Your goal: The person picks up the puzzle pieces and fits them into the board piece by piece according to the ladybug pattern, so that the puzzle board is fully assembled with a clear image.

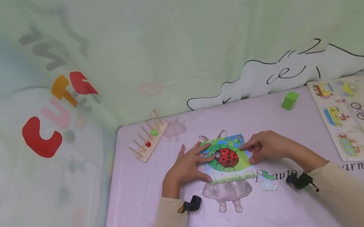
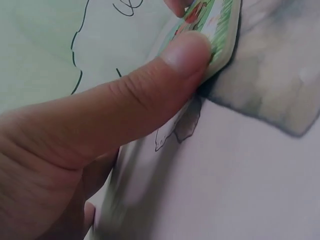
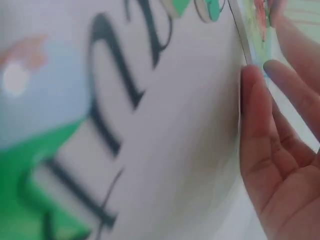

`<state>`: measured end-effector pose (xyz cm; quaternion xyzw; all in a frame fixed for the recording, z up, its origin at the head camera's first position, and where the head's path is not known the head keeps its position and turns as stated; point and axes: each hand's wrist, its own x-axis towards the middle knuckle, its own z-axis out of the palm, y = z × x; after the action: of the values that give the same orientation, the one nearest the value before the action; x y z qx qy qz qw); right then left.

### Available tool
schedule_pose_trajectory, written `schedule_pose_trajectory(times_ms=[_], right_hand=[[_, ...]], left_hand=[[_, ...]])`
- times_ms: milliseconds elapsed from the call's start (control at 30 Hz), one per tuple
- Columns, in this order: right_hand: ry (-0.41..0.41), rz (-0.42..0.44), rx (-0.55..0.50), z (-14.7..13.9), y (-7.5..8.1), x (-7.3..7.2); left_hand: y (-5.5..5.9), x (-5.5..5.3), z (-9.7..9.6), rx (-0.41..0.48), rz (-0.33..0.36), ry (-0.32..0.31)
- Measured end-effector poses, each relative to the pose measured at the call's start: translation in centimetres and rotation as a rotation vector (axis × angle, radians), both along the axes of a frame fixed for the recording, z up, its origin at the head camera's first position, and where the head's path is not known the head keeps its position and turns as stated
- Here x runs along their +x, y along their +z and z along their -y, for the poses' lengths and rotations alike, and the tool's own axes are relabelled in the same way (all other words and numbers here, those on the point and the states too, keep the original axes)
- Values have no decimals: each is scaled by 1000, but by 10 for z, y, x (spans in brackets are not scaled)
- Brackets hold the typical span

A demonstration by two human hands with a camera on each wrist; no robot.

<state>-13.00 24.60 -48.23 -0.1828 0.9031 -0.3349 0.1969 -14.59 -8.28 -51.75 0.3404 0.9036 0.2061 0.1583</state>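
A square ladybug puzzle [image 1: 227, 158] lies on the pink tablecloth in the middle of the head view, with a red, black-spotted beetle on a green disc. My left hand [image 1: 187, 167] rests spread on its left side. In the left wrist view that thumb [image 2: 185, 55] presses the near border. At the right border my right hand [image 1: 267, 146] has its fingers bent, with index finger and thumb on the edge; the right wrist view shows these fingertips [image 3: 255, 75] against the board's side. Just below that hand lies a loose puzzle piece [image 1: 268, 182], green and white.
A wooden peg stand [image 1: 152, 141] with a red and a green bead stands at the left back. Toward the right back is a green block [image 1: 290, 100]. A large board with vehicle pictures [image 1: 349, 130] lies on the right. Printed fabric walls [image 1: 158, 53] rise behind and left.
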Motion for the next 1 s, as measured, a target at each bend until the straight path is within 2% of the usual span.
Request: schedule_pose_trajectory(times_ms=[233,400,633,800,1000], right_hand=[[63,-6,65,-9,5,16],[96,-14,91,-16,0,31],[148,-95,131,-14,-5,43],[119,-77,144,-12,0,48],[93,-68,145,-14,4,47]], left_hand=[[-2,1,-1,15,-38,34],[-5,1,-3,19,-27,40],[-7,-2,-7,22,7,38],[-9,-3,-7,-6,28,53],[-11,-2,-7,-14,7,44]])
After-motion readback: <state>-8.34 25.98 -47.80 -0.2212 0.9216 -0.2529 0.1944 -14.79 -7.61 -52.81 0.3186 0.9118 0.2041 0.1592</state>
